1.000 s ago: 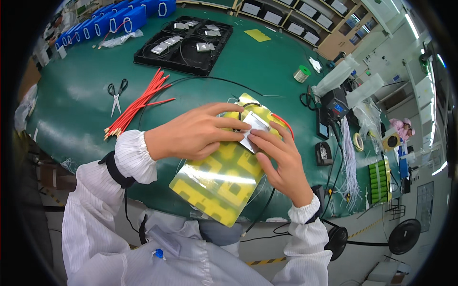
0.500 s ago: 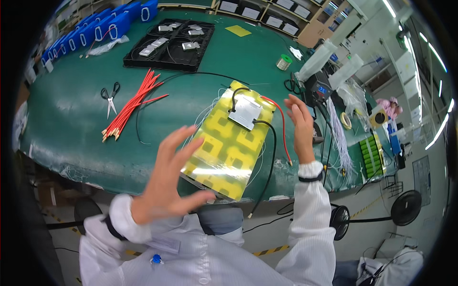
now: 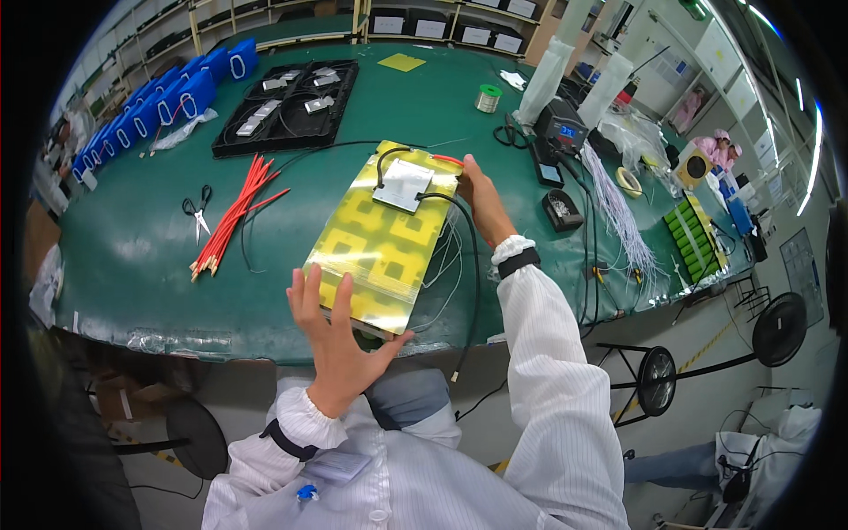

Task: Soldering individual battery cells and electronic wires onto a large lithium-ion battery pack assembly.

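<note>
A flat battery pack [image 3: 369, 252] faced with a yellow sheet lies tilted at the near middle of the bench. On its far half sits a silver metal plate [image 3: 405, 185] with black cables; one black cable [image 3: 475, 291] hangs past the bench edge. My left hand [image 3: 336, 340] grips the near end, fingers on the left corner and thumb at the front edge. At the far right side, my right hand [image 3: 483, 203] is closed round the edge beside a short visible stretch of red wire [image 3: 447, 159]. Its fingertips are partly hidden. Thin white wires [image 3: 450, 265] trail out on the right.
Left of the pack lie red wires [image 3: 234, 216] and scissors [image 3: 200, 212]. Behind are a black tray [image 3: 283, 132], blue cases [image 3: 177, 102] and a solder spool [image 3: 487, 98]. A soldering station [image 3: 560, 124], white wire bundle [image 3: 618, 208] and green cell pack [image 3: 693, 238] stand right.
Both hands have come down from above and beside the pack and taken hold of it. The pack sits slightly turned, its red wire now mostly hidden by my right hand. The view has shifted.
</note>
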A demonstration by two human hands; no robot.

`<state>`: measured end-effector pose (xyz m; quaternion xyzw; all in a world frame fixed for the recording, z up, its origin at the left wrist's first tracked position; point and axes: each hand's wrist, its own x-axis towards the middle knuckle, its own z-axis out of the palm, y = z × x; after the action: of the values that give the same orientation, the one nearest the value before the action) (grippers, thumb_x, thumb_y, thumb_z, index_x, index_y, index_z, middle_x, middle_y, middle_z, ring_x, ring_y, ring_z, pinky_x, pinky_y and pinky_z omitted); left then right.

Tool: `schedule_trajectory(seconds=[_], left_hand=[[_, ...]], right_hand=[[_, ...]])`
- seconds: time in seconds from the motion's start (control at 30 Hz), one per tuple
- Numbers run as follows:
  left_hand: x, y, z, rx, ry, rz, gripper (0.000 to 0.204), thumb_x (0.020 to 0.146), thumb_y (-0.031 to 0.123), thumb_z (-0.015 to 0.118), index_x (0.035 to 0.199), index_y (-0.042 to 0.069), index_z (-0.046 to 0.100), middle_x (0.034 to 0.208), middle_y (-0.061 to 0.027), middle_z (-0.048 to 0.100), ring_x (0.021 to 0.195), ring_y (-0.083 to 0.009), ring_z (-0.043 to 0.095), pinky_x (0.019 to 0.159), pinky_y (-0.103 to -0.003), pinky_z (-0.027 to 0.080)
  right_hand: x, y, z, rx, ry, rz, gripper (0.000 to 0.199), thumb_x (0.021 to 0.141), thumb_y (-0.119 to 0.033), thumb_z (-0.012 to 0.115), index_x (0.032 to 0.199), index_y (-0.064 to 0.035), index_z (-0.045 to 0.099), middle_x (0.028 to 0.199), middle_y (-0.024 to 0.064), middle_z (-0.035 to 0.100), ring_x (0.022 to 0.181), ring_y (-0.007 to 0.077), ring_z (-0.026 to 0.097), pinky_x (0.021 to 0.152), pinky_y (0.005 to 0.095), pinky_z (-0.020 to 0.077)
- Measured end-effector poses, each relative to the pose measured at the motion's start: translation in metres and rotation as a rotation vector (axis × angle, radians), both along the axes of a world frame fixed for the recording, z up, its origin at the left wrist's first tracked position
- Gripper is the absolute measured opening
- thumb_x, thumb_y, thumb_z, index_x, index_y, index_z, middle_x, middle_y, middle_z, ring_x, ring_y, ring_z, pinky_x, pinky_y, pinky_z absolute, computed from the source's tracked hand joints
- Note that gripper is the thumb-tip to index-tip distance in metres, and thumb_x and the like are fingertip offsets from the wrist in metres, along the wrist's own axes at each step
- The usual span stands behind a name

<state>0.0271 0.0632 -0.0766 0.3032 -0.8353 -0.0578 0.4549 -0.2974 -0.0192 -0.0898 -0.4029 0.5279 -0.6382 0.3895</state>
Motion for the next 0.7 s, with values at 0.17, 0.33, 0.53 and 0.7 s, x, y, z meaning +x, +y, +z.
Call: schedule_trajectory(seconds=[0.17, 0.33, 0.53, 0.7], left_hand=[[0.000, 0.003, -0.008, -0.039, 0.093, 0.044, 0.112, 0.067, 0.044, 0.087, 0.151, 0.009, 0.023, 0.154, -0.0231, 0.012, 0.145, -0.0472, 0.011, 0.114, -0.060, 0.018], [0.009, -0.001, -0.004, -0.078, 0.116, 0.097, 0.116, 0.065, 0.046, 0.088, 0.153, 0.009, 0.021, 0.156, -0.0238, 0.012, 0.145, -0.0457, 0.014, 0.114, -0.057, 0.019], [0.060, -0.049, -0.003, 0.043, 0.186, 0.255, 0.116, 0.057, 0.031, 0.092, 0.151, 0.009, 0.027, 0.154, -0.0202, 0.018, 0.143, -0.0402, 0.020, 0.115, -0.051, 0.024], [0.082, -0.142, -0.009, 0.098, 0.132, 0.310, 0.101, 0.059, 0.029, 0.092, 0.144, 0.008, 0.041, 0.151, -0.0197, 0.028, 0.139, -0.0380, 0.030, 0.113, -0.047, 0.029]], right_hand=[[0.009, 0.002, -0.003, 0.015, -0.042, -0.036, 0.060, 0.100, -0.055, 0.044, 0.119, -0.0032, 0.067, 0.108, 0.0028, 0.066, 0.093, 0.0139, 0.054, 0.091, 0.0268, 0.0374], [0.017, 0.020, 0.002, -0.024, 0.003, -0.137, 0.063, 0.100, -0.054, 0.041, 0.117, 0.0014, 0.066, 0.108, 0.0067, 0.066, 0.096, 0.0179, 0.057, 0.094, 0.0324, 0.0394], [0.045, 0.089, 0.008, -0.033, 0.118, -0.227, 0.060, 0.104, -0.047, 0.038, 0.114, 0.0066, 0.064, 0.104, 0.0096, 0.065, 0.096, 0.0194, 0.057, 0.093, 0.0319, 0.0398], [0.118, 0.142, 0.004, -0.108, 0.466, -0.293, 0.052, 0.104, -0.042, 0.040, 0.117, 0.0066, 0.052, 0.111, 0.0161, 0.050, 0.104, 0.0267, 0.049, 0.096, 0.0345, 0.0370]])
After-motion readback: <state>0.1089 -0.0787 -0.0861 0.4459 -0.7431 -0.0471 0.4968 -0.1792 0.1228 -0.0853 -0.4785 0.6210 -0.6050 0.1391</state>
